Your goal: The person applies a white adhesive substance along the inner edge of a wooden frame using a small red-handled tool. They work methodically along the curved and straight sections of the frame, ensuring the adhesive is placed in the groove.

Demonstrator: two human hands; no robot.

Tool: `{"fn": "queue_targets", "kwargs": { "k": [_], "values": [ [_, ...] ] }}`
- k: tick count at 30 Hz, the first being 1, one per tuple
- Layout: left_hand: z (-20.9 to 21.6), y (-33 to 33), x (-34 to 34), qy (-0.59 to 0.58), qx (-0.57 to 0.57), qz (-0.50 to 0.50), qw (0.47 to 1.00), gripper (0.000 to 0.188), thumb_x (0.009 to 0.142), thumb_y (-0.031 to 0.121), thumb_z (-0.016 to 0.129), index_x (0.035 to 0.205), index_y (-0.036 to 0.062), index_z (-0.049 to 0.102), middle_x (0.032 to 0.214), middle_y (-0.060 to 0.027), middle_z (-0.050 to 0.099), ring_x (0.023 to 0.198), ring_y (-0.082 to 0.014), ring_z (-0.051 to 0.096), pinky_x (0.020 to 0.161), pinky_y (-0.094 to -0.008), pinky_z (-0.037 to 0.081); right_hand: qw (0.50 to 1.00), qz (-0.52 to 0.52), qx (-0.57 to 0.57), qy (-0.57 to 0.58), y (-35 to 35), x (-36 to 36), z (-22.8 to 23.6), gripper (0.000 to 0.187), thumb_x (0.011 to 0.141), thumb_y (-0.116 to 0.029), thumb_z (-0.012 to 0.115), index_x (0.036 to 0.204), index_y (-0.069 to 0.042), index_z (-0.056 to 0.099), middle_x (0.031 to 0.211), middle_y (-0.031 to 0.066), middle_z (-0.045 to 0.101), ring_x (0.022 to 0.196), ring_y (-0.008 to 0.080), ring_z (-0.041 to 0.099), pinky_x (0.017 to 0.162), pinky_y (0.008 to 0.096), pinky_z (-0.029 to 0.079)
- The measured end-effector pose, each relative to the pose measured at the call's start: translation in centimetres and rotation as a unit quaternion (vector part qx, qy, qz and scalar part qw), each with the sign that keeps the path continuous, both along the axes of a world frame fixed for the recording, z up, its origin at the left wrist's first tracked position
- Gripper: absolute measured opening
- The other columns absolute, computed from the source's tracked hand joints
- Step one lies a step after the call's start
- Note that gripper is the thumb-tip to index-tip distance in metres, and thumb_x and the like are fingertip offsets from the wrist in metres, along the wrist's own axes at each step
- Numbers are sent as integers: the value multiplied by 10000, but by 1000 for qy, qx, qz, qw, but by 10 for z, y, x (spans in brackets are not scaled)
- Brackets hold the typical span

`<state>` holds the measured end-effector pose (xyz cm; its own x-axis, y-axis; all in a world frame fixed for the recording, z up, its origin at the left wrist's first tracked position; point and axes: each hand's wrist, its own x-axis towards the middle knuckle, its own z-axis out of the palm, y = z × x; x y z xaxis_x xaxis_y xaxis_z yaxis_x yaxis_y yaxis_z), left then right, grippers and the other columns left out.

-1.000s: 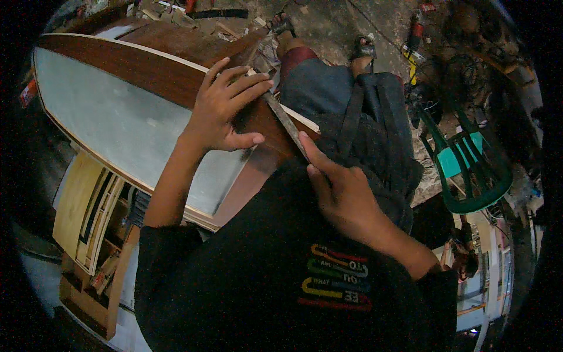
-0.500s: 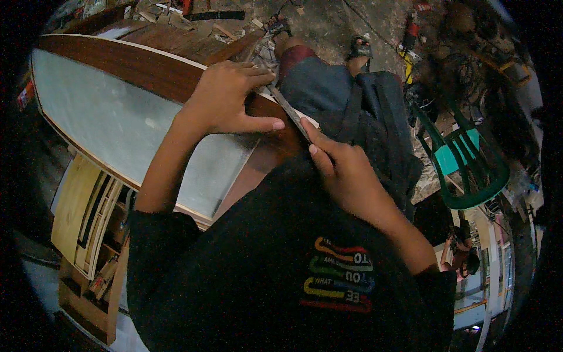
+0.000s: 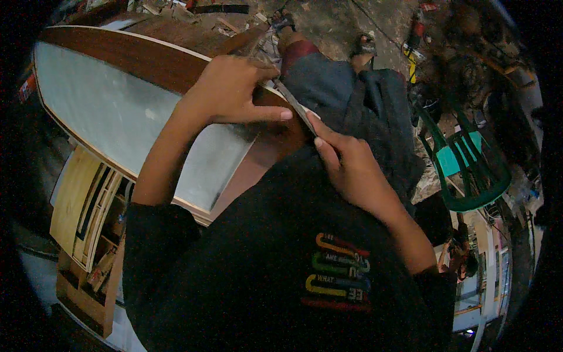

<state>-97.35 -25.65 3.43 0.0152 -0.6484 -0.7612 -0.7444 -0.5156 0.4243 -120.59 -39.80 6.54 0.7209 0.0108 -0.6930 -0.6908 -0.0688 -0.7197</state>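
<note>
So the person is sitting with a big brown-bordered panel (image 3: 126, 60) with a pale inset (image 3: 111, 97) lying off to their left, its right end tucking in by the lap. A slim grey bar, looking a lot like a file (image 3: 297, 107), is running at a slant beside the right end of the panel's far long edge, near the corner. A pale strip (image 3: 158, 42) is lining that edge.

The right hand (image 3: 353, 170) is closing around the near end of the file, index finger stretching along it and thumb pressing in from the side, the remaining fingers hiding underneath. My guess is that the finger is lying along the bar to keep its angle steady.

The left hand (image 3: 230, 97) is arching over the panel, fingers bending down by the file's far end and thumb sticking out well apart from them. The fingertips are hiding, so I can't tell if they're gripping the bar, pressing on it or just resting on the edge. Could be they're guiding that end, since the two hands are sitting at opposite ends.

Over to the right, a green chair (image 3: 478, 203) is standing on the cluttered floor (image 3: 328, 26).
</note>
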Motion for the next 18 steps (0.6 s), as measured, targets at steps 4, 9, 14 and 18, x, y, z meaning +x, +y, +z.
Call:
{"fn": "queue_targets", "kwargs": {
  "k": [4, 9, 14, 18],
  "values": [
    [1, -3, 4, -17, -35, -19, 999, 854, 817, 794, 574, 1202, 49, 740, 1093, -235, 729, 1045, -393, 687, 956, -487, 506, 996, 47, 5, 81, -11, 7, 16, 467, 1053, -151, 534, 1517, -125, 487, 1147, 300, 639, 1030, 476, 641, 865, 435, 543],
    [7, 19, 3, 45, -186, -28, 981, 783, 870, 696, 553, 1389, 117, 642, 1375, -152, 656, 1271, -387, 593, 1112, -503, 385, 997, 52, -33, 50, -9, -13, 43, 536, 1035, -173, 558, 1555, -238, 444, 835, 266, 688, 695, 496, 647, 715, 587, 545],
    [-3, 20, -8, 42, -173, 2, 984, 776, 897, 701, 528, 1391, 112, 638, 1363, -192, 646, 1272, -411, 576, 1105, -515, 380, 997, 32, -22, 66, -6, -27, 31, 513, 1040, -164, 551, 1543, -214, 465, 867, 283, 672, 741, 496, 651, 734, 551, 538],
    [-4, 3, -12, 16, -131, 11, 991, 724, 947, 690, 484, 1231, 71, 727, 1111, -233, 723, 1059, -441, 664, 949, -511, 492, 997, 41, -56, 32, -8, -17, 19, 448, 1052, -150, 530, 1499, -160, 526, 965, 310, 655, 823, 487, 654, 754, 463, 534]
  ]
}}
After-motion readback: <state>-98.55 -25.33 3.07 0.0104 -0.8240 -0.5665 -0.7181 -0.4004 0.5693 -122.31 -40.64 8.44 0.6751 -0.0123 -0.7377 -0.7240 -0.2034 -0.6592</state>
